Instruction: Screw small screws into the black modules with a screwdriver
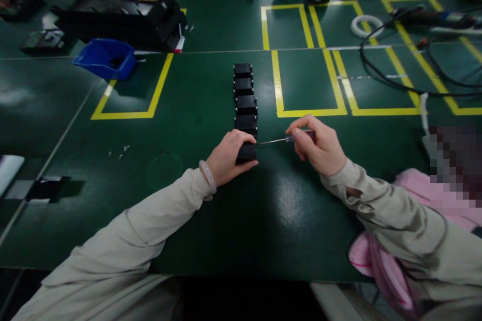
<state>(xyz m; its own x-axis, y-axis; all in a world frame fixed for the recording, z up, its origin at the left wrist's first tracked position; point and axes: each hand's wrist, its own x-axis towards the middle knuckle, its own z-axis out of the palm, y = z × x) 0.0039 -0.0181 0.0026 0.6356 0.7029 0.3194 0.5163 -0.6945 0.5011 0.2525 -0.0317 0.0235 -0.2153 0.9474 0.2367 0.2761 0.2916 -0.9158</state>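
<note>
A dark green table [188,110] is filling the frame, showing yellow taped rectangles [307,80] at centre and upper right. A row of black blocks [244,105] is running down the middle. A blue bin [105,58] is sitting at upper left, a white tape ring [367,25] at upper right. Beige sleeves [124,241] are crossing the bottom, and pink fabric [422,195] is showing at lower right.

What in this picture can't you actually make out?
- Head view: the screwdriver tip, hidden where it meets the nearest black block under the left hand.
- Specks on the table: too small to identify.
- Blue bin contents: too dark.
- Right edge: a pixelated patch hides what's there.
</note>
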